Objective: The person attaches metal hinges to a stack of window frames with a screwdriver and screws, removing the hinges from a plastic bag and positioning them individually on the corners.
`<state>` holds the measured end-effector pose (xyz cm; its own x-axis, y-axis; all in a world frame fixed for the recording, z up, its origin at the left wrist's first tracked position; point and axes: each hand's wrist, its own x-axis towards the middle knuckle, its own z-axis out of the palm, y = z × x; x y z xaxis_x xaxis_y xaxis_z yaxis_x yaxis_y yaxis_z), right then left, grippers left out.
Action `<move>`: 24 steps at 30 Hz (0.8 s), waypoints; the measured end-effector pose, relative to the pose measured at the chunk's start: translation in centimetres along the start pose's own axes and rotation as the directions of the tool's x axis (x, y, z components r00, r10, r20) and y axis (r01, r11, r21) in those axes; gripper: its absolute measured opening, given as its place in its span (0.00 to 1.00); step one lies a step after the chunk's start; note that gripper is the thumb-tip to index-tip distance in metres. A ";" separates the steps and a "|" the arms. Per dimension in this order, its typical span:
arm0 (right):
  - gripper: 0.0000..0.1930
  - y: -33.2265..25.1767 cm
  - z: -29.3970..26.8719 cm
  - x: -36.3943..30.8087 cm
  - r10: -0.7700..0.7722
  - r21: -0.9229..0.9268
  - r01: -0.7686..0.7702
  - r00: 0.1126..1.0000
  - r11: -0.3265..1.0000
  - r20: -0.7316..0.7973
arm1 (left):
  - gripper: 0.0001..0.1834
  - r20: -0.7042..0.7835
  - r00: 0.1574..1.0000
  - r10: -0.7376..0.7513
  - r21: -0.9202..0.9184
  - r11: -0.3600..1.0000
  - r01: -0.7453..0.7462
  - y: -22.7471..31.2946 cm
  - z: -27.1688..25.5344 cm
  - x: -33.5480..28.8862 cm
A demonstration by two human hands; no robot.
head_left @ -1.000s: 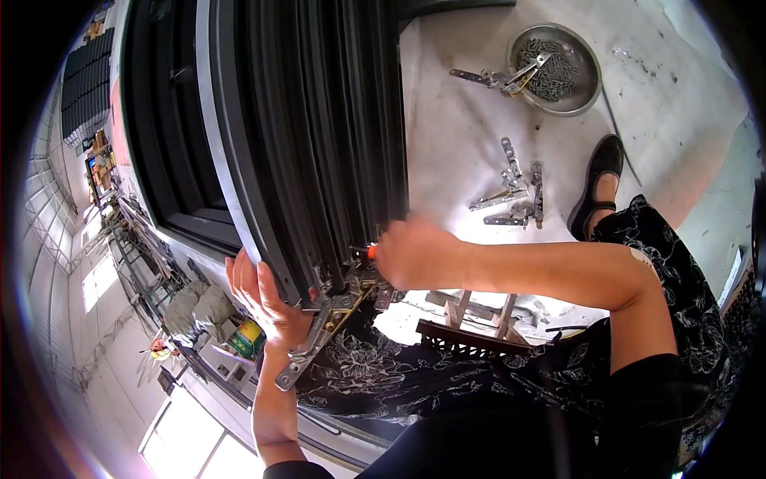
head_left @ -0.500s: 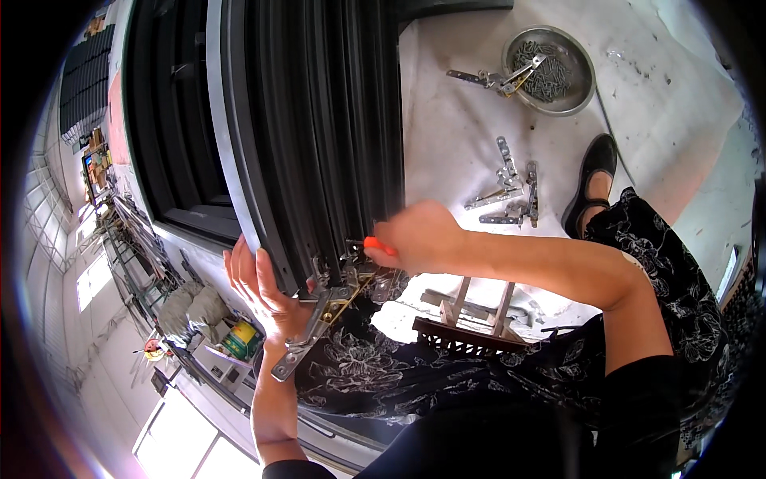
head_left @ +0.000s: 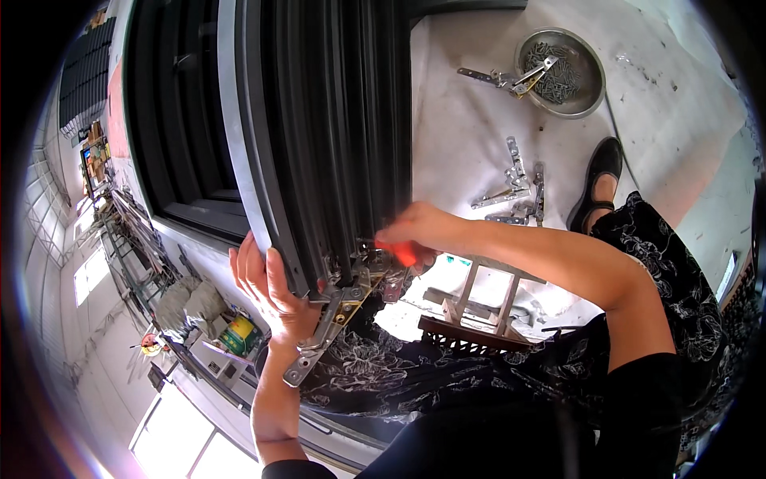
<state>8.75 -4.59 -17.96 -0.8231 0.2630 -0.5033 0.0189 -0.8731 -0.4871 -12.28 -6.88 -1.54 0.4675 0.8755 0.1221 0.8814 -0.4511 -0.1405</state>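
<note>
A dark window frame with a light grey edge stands upright before me. My left hand holds its lower left corner, the fingers on one side of the edge and the thumb on the other. In my right hand is a red-handled screwdriver, blurred by motion. Its dark shaft points left at the frame's lower end. There, a metal friction hinge with a brass-coloured strip lies against the corner, one arm jutting toward my left wrist. How far the screwdriver's tip touches a screw is too blurred to tell.
A steel bowl of screws stands at the far right, another hinge across its rim. Several loose hinges lie on the pale floor. Near my legs is a brown slatted wooden piece. My shoe is at the right.
My right hand has turned about the screwdriver, and its handle now shows below the fingers. The whole view has shifted slightly; my left hand keeps its place on the frame.
</note>
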 end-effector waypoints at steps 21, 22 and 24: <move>0.23 2.3 -4.6 -3.2 -0.401 -0.770 0.048 0.873 0.636 -0.277 | 0.47 -0.026 0.999 0.035 -0.005 0.999 -0.035 -0.6 1.0 -0.4; 0.22 2.4 -4.5 -3.1 -0.422 -0.839 0.052 0.880 0.542 -0.219 | 0.47 -0.019 0.999 0.039 -0.014 0.999 -0.040 -0.7 1.0 -0.5; 0.20 2.2 -4.2 -2.4 -0.443 -0.941 0.062 0.891 0.333 -0.098 | 0.46 -0.009 0.999 0.033 -0.010 0.999 -0.033 -0.9 1.2 -1.0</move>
<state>13.15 -5.43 -20.82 -0.6858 0.6619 -0.3027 0.4894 0.1115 -0.8649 -13.63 -7.11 -2.67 0.4968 0.8587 0.1260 0.8662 -0.4814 -0.1344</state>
